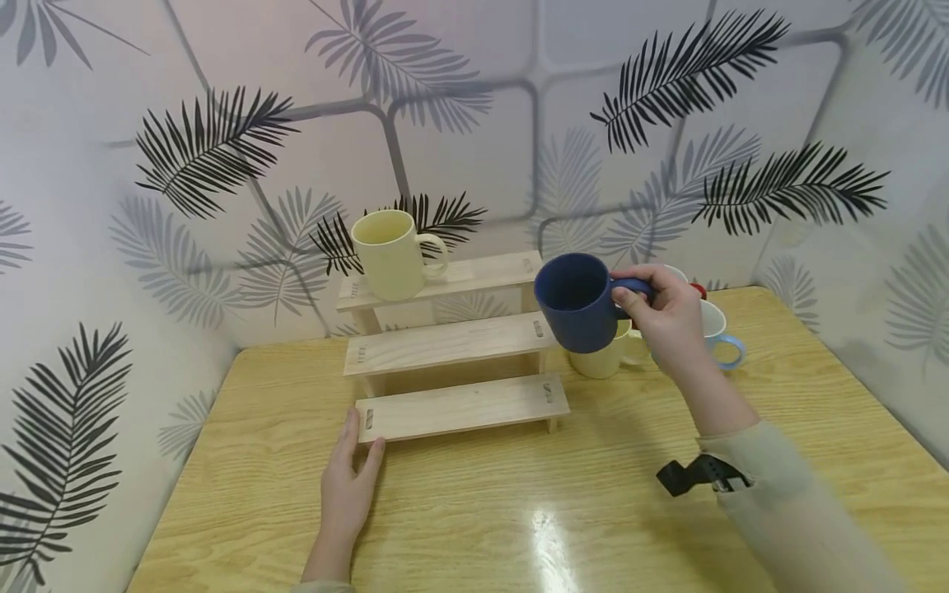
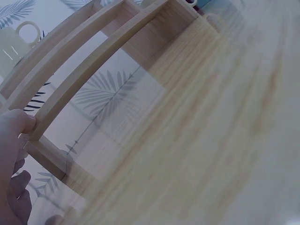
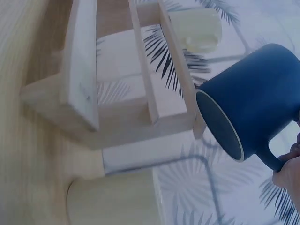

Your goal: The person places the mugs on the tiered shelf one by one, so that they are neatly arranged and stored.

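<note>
My right hand (image 1: 667, 317) grips a dark blue mug (image 1: 577, 309) by its handle. The mug is upright in the air, right of a three-tier wooden shelf (image 1: 452, 342), with the shelf's top step close by in the right wrist view. A pale yellow mug (image 1: 393, 268) stands on the left of the top tier, handle to the right. At the lowest tier's left end, my left hand (image 1: 350, 486) holds the corner, thumb at the front edge and fingers along the side. The left wrist view shows the thumb (image 2: 23, 123) against the board.
Behind the blue mug, another pale yellow mug (image 1: 596, 362) stands on the wooden table (image 1: 460, 511). Farther right is a white mug with a light blue handle (image 1: 730, 352), and a partly hidden one with a red handle (image 1: 698, 290). A leaf-patterned wall (image 1: 474, 165) rises behind the shelf.
</note>
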Action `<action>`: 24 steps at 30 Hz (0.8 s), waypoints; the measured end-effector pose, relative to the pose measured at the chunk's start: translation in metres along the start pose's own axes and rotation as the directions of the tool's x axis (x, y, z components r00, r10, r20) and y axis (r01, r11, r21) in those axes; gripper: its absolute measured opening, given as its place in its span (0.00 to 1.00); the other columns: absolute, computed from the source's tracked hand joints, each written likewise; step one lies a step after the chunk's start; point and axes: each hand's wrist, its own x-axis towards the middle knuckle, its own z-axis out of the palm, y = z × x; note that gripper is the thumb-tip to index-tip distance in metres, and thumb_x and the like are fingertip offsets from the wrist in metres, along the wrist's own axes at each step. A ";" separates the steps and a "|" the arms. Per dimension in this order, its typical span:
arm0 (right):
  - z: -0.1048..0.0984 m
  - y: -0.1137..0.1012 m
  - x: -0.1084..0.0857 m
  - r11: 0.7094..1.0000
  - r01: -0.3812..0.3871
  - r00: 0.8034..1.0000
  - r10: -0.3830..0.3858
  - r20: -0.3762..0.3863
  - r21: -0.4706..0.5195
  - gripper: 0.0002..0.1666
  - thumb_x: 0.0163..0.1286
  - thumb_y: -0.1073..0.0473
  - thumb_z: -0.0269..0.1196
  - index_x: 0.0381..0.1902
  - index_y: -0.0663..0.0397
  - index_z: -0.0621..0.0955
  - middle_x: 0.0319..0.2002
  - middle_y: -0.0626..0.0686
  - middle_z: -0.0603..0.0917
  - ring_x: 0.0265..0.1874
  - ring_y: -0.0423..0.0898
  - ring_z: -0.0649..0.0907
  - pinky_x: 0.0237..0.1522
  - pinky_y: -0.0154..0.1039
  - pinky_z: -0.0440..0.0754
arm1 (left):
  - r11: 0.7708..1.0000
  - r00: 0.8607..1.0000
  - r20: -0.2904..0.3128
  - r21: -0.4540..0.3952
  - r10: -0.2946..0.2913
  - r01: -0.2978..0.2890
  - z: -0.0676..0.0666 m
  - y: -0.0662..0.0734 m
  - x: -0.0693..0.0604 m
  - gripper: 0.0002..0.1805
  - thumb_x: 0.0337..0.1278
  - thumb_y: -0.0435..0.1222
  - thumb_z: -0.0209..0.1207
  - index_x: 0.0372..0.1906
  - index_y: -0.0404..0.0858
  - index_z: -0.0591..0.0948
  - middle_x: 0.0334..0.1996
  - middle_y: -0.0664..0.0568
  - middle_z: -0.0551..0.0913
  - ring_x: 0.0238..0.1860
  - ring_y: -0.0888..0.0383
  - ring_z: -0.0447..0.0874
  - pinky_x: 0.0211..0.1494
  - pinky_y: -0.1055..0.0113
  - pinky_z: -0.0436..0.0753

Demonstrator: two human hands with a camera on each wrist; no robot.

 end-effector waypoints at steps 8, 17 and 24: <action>0.042 0.003 0.035 0.996 0.063 0.996 -0.067 -0.064 -0.060 0.10 0.61 0.73 0.65 0.40 0.75 0.80 0.31 0.47 0.83 0.28 0.37 0.79 0.31 0.27 0.81 | 1.000 1.000 -0.021 0.001 0.002 -0.002 0.001 -0.001 0.001 0.39 0.68 0.53 0.50 0.75 0.39 0.53 0.74 0.48 0.52 0.73 0.49 0.48 0.74 0.52 0.52; 0.075 0.014 0.064 0.988 0.043 0.992 -0.060 -0.113 -0.145 0.12 0.60 0.67 0.68 0.40 0.70 0.82 0.27 0.46 0.79 0.24 0.37 0.73 0.26 0.26 0.71 | 1.000 1.000 -0.019 0.009 -0.003 0.003 0.001 0.001 0.001 0.39 0.68 0.53 0.50 0.75 0.39 0.53 0.74 0.48 0.52 0.73 0.48 0.48 0.74 0.52 0.51; 0.095 0.024 0.078 0.980 -0.055 0.988 0.027 -0.151 -0.189 0.13 0.60 0.63 0.69 0.42 0.66 0.83 0.28 0.45 0.76 0.26 0.37 0.71 0.27 0.27 0.68 | 1.000 1.000 -0.015 0.016 -0.008 0.009 0.000 0.001 0.000 0.39 0.68 0.52 0.50 0.75 0.38 0.53 0.74 0.48 0.51 0.73 0.48 0.47 0.74 0.52 0.51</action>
